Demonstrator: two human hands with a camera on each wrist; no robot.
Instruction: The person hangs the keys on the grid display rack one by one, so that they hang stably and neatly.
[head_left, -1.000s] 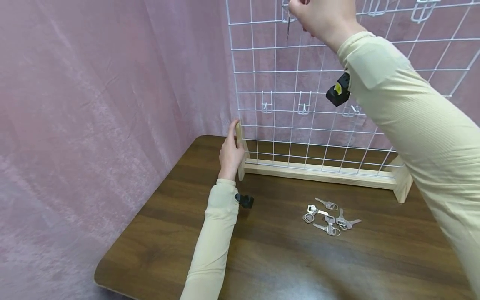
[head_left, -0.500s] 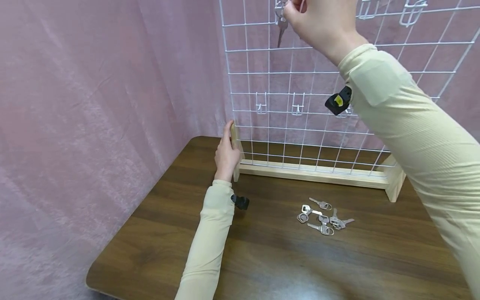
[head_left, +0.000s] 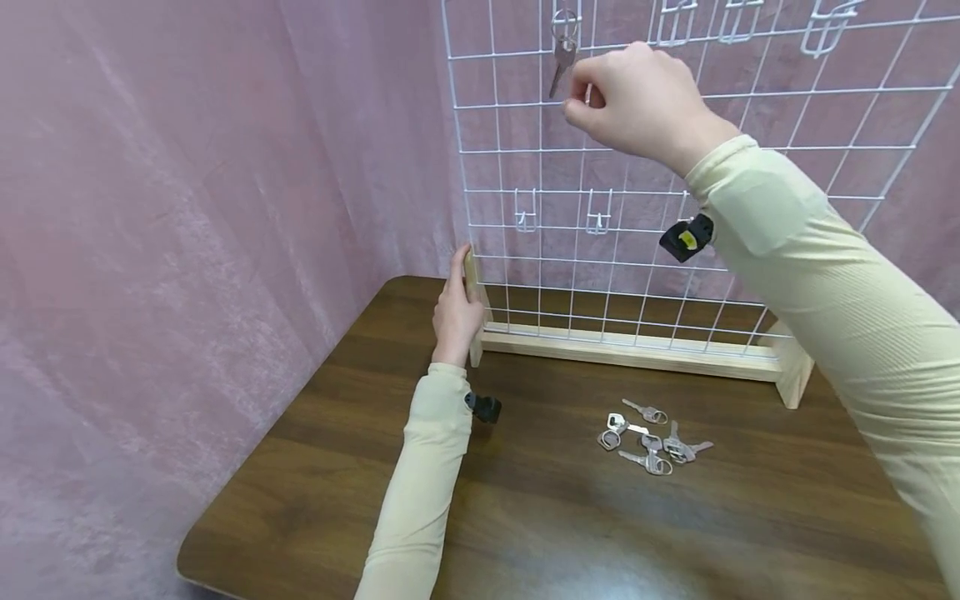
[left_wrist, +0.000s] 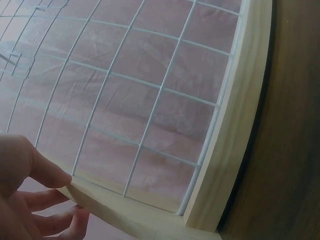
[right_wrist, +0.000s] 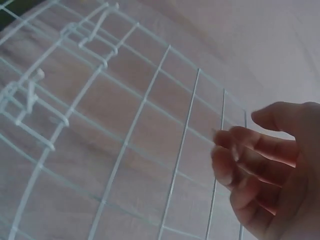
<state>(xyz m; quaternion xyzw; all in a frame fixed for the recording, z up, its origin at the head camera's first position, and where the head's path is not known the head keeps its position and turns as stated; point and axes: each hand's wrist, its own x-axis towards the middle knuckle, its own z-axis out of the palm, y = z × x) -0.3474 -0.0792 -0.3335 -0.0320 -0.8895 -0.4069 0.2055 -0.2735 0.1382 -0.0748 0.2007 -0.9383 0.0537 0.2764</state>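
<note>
A white wire grid (head_left: 622, 167) stands upright in a wooden base (head_left: 630, 352) at the back of the table. A silver key (head_left: 561, 52) on a ring hangs from a hook at the grid's top left. My right hand (head_left: 637, 100) hovers just right of and below that key, fingers loosely curled and holding nothing (right_wrist: 260, 155). My left hand (head_left: 455, 310) grips the base's left wooden upright (left_wrist: 95, 202), thumb on the front edge. Several loose keys (head_left: 651, 437) lie on the table in front of the base.
More empty white hooks (head_left: 597, 218) sit in the grid's middle row and along its top (head_left: 825, 25). The dark wooden table (head_left: 570, 517) ends at a rounded near-left corner. Pink fabric (head_left: 187, 208) hangs behind and to the left.
My right hand has let go of the key, which now hangs on the top-left hook, and has dropped down and away from it. My left hand stays on the upright.
</note>
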